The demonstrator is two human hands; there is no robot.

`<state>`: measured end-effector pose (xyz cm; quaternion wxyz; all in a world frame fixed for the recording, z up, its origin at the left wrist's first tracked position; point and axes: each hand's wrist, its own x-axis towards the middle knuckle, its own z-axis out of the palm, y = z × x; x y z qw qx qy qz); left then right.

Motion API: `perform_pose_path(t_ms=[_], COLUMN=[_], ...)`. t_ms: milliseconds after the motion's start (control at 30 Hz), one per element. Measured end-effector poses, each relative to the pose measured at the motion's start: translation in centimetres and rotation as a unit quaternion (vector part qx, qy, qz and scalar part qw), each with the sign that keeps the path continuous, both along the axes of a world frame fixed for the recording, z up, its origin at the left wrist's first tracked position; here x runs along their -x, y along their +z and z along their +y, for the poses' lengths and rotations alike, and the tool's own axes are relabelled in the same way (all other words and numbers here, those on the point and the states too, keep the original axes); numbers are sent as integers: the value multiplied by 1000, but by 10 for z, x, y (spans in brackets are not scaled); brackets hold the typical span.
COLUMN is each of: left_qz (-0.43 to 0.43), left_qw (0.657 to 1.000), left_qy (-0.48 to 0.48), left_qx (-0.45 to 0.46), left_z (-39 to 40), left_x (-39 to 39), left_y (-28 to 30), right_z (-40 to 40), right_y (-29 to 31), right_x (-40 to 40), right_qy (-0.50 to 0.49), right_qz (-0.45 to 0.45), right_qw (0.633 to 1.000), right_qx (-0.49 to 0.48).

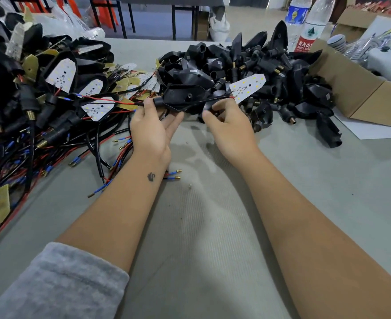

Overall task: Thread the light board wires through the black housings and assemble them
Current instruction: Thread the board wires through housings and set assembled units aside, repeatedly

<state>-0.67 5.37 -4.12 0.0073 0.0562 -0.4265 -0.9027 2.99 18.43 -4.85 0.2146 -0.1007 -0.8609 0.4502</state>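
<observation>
My left hand [154,128] holds a black housing [183,95] above the grey table, thumb by its round neck and fingers under it. A black-sleeved wire [215,100] runs along the housing, and red and black leads come out past my left thumb. My right hand [227,123] pinches that wire just short of its white pointed light board [247,88], which sticks up to the right. Both hands hover in front of the heap of loose black housings [270,72].
A heap of assembled housings with boards and red, black and blue wires [40,107] fills the left. An open cardboard box [365,88] and two plastic bottles [309,24] stand at the right back. Loose leads with brass tips [173,174] lie by my left wrist.
</observation>
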Motion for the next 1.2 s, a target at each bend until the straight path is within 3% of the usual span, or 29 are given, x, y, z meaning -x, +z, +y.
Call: perform_pose_path(t_ms=[133, 233, 367, 433, 567, 700, 967, 1200], left_qz=[-21, -30, -23, -8, 24, 43, 48, 64], left_qw=[999, 999, 1000, 999, 996, 995, 990, 983], left_qy=[15, 8, 7, 5, -16, -37, -78, -93], left_qx=[-33, -38, 0, 43, 79, 86, 109, 148], left_z=[-1, -3, -2, 1, 4, 5, 6, 8], left_x=[1, 2, 1, -1, -1, 0, -3, -6], left_y=[1, 1, 2, 1, 1, -1, 0, -1], right_z=[4, 7, 12, 13, 14, 8, 2, 2], right_y=[-2, 3, 13, 13, 11, 12, 7, 7], right_x=[2, 2, 1, 1, -1, -4, -6, -7], right_qy=[34, 36, 23, -14, -53, -3, 55, 37], right_qz=[-44, -21, 88, 116, 116, 87, 41, 42], right_qw=[997, 983, 911, 892, 894, 913, 971, 972], right_qx=[54, 179, 401, 438, 429, 399, 231, 227])
